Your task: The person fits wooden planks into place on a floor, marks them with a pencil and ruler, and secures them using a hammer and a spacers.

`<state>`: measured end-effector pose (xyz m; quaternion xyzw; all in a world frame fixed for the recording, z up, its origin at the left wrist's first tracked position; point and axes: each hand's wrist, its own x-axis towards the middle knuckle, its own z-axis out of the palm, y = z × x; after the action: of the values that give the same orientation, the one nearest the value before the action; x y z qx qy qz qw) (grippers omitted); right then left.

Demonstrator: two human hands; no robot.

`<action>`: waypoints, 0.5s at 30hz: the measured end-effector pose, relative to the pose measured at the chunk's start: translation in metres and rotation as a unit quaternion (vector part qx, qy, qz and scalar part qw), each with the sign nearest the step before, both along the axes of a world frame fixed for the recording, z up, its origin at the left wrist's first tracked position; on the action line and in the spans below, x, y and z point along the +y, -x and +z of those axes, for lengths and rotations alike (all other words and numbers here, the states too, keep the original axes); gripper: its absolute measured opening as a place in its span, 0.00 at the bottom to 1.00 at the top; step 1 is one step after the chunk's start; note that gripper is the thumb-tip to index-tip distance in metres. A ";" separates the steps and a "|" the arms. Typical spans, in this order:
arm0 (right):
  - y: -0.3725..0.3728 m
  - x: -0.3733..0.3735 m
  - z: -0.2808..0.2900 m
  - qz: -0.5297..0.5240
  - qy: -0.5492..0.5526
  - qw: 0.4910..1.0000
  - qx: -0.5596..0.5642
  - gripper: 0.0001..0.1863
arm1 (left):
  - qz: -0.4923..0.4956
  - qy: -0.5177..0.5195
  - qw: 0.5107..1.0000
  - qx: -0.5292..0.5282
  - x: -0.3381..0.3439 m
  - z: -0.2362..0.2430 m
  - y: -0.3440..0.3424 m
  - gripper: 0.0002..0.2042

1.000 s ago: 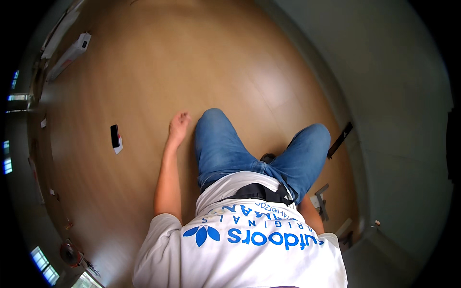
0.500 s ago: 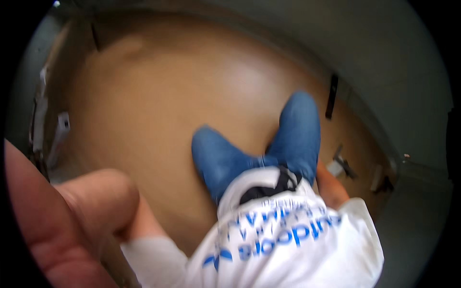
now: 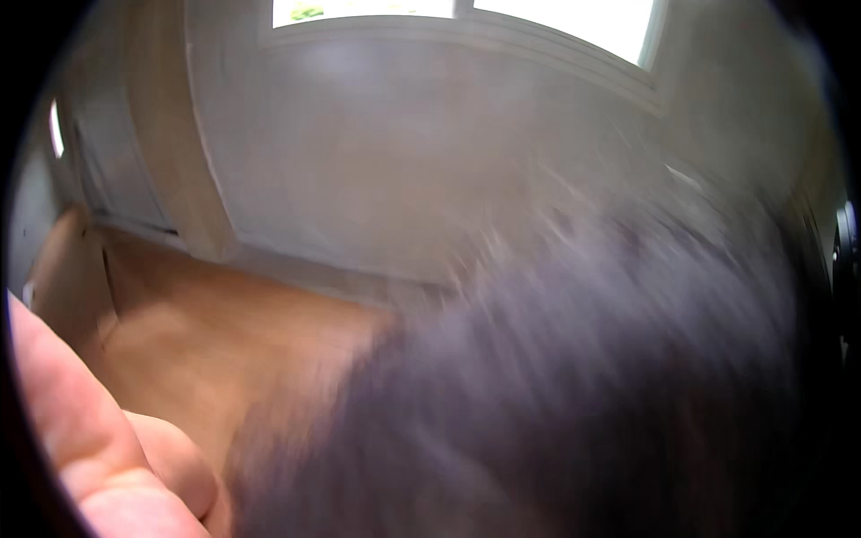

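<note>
At the lower left edge of the head view, my left hand (image 3: 85, 430) is very close to the camera. Part of the palm shows, but the dark rim of the picture cuts off most of the fingers. Whether it holds anything cannot be made out. Dark hair (image 3: 556, 386), smeared by motion, fills the lower middle and right and hides what lies behind it. My right hand does not appear.
Brown floor (image 3: 233, 332) shows beyond my left hand. A grey wall (image 3: 359, 152) rises behind it, with a bright window (image 3: 556, 27) at the top. A pale upright panel (image 3: 76, 278) stands at the left.
The view has swung up from my lap and the floor to the wall and window. Dark hair now covers much of the picture. My left hand stays at the left edge.
</note>
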<state>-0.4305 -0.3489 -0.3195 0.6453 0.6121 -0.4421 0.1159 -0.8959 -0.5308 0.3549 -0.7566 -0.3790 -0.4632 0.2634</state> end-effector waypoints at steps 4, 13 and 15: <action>-0.006 -0.024 -0.059 -0.067 0.037 0.997 0.011 0.41 | 0.029 0.038 0.999 0.005 0.034 -0.050 -0.004 0.17; -0.015 0.015 -0.236 -0.236 0.024 0.970 0.058 0.42 | 0.029 0.021 0.997 0.067 0.082 -0.116 0.013 0.18; -0.038 -0.015 -0.235 -0.139 0.075 0.987 0.029 0.39 | 0.081 0.050 0.993 0.065 0.037 -0.135 -0.015 0.18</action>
<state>-0.3921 -0.3634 -0.5540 0.7005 0.4850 -0.5167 0.0839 -0.8806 -0.4935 0.2203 -0.7641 -0.4437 -0.3709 0.2860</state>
